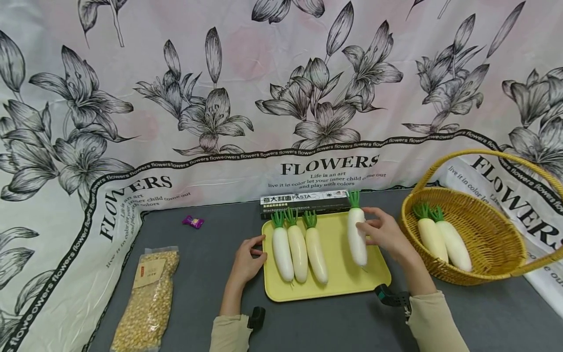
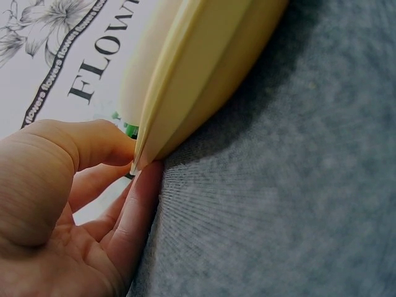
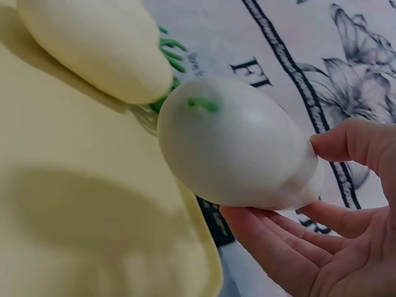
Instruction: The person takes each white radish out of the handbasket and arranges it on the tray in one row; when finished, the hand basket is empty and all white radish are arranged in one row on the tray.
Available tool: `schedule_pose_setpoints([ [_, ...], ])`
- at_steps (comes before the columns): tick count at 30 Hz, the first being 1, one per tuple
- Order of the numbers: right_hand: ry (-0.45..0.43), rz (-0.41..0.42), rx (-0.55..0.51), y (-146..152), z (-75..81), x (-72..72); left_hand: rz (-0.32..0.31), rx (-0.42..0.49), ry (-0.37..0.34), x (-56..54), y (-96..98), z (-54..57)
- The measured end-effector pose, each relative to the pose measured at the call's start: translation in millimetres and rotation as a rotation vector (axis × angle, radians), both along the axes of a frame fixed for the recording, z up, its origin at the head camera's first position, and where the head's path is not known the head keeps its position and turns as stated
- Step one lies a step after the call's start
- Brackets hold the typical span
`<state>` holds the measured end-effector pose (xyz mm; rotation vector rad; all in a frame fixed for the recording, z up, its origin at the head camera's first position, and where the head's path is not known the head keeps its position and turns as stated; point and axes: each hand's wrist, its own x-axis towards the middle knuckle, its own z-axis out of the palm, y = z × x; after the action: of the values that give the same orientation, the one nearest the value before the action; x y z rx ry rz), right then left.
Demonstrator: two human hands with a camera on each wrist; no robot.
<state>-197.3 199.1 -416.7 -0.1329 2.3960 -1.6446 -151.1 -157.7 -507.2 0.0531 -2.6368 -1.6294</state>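
My right hand (image 1: 387, 233) grips a white radish (image 1: 357, 237) with green leaves, thumb on one side and fingers on the other. In the right wrist view this radish (image 3: 229, 145) hangs over the tray, its shadow apart from it. My left hand (image 1: 247, 261) pinches the left rim of the yellow tray (image 1: 343, 286); the left wrist view shows the rim of the tray (image 2: 192, 80) between thumb and fingers. Three radishes lie side by side on the tray's left half: a white radish (image 1: 282, 254) and two creamier radishes (image 1: 298, 254).
At right stands a yellow woven basket (image 1: 497, 230) with a tall handle, holding two radishes (image 1: 453, 244). A black pasta box (image 1: 303, 203) lies behind the tray. To the left are a purple-wrapped candy (image 1: 193, 222) and a bag of corn kernels (image 1: 147, 300). A flowered cloth (image 1: 220, 181) hangs behind.
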Motion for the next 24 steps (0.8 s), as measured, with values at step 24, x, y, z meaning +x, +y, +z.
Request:
schedule_pose_setpoints([
  [24, -0.127, 0.031, 0.008, -50, -43.6, -6.3, 0.004, -0.006, 0.002, 1.1, 1.0, 2.5],
])
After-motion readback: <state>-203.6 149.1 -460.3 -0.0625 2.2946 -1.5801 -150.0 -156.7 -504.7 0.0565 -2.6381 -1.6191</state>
